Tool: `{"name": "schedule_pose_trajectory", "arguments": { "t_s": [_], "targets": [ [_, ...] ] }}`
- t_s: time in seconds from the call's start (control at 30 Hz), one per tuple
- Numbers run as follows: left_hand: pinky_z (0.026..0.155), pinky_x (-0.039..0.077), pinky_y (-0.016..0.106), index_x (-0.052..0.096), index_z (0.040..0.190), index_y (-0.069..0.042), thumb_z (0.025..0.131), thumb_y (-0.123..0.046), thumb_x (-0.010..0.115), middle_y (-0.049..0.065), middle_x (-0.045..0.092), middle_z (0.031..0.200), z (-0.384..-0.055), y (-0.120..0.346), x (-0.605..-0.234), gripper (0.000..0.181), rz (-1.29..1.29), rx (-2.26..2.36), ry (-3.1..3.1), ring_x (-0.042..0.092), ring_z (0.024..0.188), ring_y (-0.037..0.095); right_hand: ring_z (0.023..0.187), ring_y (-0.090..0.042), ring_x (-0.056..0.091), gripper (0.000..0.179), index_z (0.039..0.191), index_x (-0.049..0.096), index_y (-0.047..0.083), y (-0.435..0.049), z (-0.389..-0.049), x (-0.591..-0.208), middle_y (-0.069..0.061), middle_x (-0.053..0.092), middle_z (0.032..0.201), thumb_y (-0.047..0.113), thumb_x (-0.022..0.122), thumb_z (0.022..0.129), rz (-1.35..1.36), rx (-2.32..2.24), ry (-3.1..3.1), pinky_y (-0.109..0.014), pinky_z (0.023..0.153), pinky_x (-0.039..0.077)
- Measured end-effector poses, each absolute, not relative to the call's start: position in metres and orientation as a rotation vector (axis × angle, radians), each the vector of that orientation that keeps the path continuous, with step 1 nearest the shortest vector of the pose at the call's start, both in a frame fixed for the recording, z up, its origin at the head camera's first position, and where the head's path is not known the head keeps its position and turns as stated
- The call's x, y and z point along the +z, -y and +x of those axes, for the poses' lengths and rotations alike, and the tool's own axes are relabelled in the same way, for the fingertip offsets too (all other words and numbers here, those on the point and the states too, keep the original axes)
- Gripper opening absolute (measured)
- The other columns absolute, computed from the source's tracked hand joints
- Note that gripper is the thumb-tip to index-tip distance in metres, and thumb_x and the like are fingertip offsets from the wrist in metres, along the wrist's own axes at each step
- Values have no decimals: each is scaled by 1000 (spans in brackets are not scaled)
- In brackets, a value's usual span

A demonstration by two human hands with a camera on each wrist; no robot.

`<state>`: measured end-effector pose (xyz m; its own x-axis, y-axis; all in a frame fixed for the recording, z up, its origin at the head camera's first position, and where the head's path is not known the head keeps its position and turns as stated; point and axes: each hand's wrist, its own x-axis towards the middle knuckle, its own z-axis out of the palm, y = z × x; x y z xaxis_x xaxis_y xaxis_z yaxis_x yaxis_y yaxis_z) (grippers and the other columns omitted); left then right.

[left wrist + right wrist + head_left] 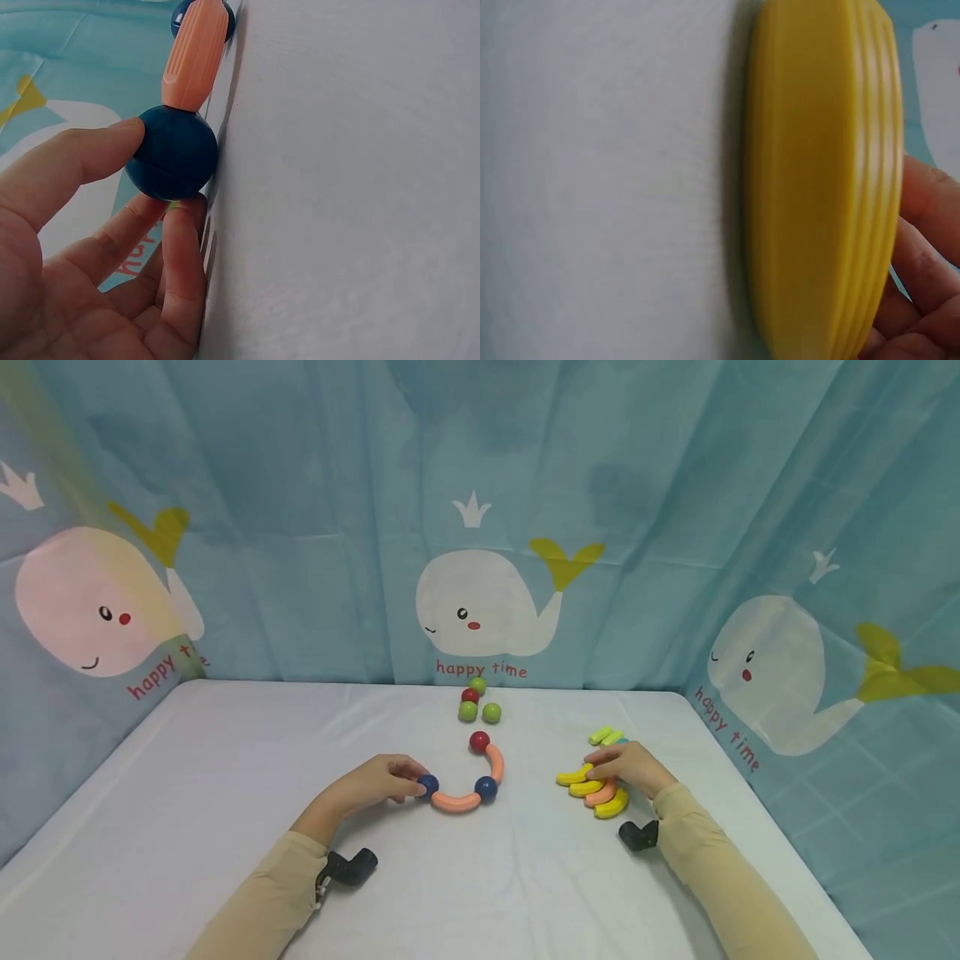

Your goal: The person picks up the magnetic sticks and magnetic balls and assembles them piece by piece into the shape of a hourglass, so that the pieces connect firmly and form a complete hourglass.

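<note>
My left hand (386, 779) pinches a dark blue ball (176, 154) between thumb and fingers. That ball is the left end of a curved chain: an orange curved rod (456, 803), a second blue ball (486, 789), another orange rod (497, 763) and a red ball (479, 742). Over on the right, my right hand (630, 765) reaches over a group of curved rods, fingertips right at the end of a yellow rod (573, 776). A yellow rod (817, 180) fills much of the right wrist view and hides the fingertips; I cannot tell whether they grip anything.
Below the right hand lie another yellow rod (585, 788), an orange rod (600, 793) and a yellow rod (611, 804). Light green rods (601, 735) sit behind it. Green balls (492, 712) and a red ball (469, 695) are grouped at the white table's (247, 743) back edge.
</note>
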<state>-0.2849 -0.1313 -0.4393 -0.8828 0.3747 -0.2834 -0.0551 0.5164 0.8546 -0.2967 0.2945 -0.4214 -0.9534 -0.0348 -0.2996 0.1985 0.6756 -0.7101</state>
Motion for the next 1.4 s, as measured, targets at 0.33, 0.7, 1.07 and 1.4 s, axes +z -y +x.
{"name": "schedule_pose_trajectory", "arguments": {
  "t_s": [0.33,0.7,1.07,1.4],
  "targets": [
    [82,50,32,65,126,-13,91,-31,70,8,63,121,-284,132,-439,39,228,1310,-2354,60,90,18,124,-33,54,34,118,73,9,-292,-301,-418,-12,70,123,26,73,88,56,-1079,-2624,-57,113,33],
    [81,51,31,62,129,-8,89,-26,73,9,62,115,-283,132,-438,45,267,1319,-2357,59,90,18,109,-26,58,31,114,74,8,-291,-306,-415,-11,72,117,25,73,88,-32,-959,-2637,-48,102,42],
    [83,54,32,56,137,-9,89,-19,71,10,62,113,-285,131,-439,51,310,1357,-2324,60,94,18,108,-22,62,44,118,72,7,-302,-305,-420,-11,70,121,36,76,86,82,-1180,-2627,-43,102,45],
    [86,54,34,55,136,-6,88,-21,72,11,63,116,-283,134,-441,53,309,1392,-2308,61,97,17,105,-13,67,46,127,65,1,-276,-291,-407,-10,66,124,30,72,91,149,-1571,-2429,-35,93,57]
  ]
}}
